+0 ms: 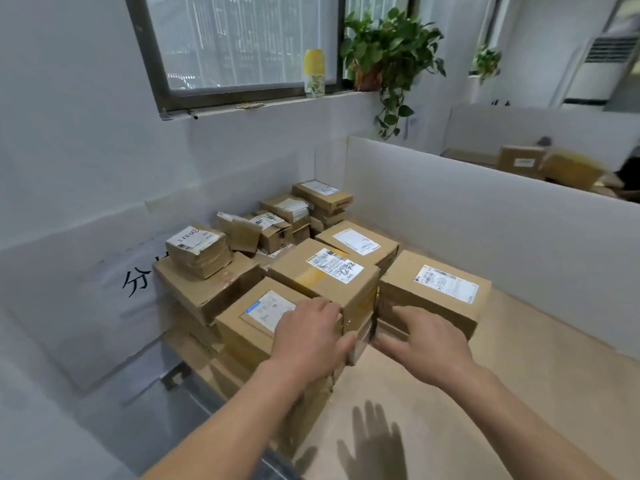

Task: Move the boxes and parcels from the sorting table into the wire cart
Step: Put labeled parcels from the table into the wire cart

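Nearest me, my left hand (308, 332) lies palm-down on the near box (263, 317), fingers curled over its right top edge and thumb against the corner, so it grips that box. My right hand (424, 336) hovers just right of it, fingers spread and relaxed, holding nothing, its fingertips close to the front face of the right box (440, 289); I cannot tell whether they touch.

The labelled middle box (325, 271) sits just behind the near box, tight against it and the right box. Farther left, a taped parcel (199, 249) rests on a wide flat carton (207, 285). Smaller boxes crowd the far corner.

The sorting table (502, 393) shows open wood surface on the near right. A white partition (485, 230) walls the right edge.
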